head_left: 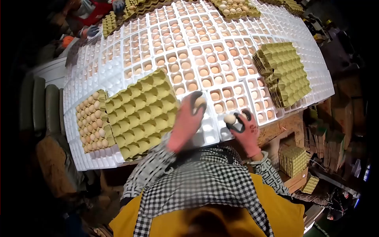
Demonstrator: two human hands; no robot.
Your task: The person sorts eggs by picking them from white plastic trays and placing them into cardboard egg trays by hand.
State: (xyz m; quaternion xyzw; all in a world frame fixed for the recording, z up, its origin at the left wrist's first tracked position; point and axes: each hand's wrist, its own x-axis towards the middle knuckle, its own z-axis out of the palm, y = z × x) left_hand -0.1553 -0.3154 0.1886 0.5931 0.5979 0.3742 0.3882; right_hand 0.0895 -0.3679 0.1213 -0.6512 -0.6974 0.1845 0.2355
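Observation:
My left hand, in a pink glove with dark fingertips, is closed around a pale egg above the white foam trays near the table's front edge. To its right, my right hand, gloved the same way, grips another pale egg between thumb and fingers. Between and beyond the hands lies a white tray with eggs in its compartments. Below my left hand, several white compartments hold no eggs. An unfilled yellow-green egg carton lies left of my left hand.
A carton full of eggs sits at the far left. Stacked yellow-green cartons stand on the right side of the table. Another carton with eggs is at the back. A co-worker's gloved hand is at the back left.

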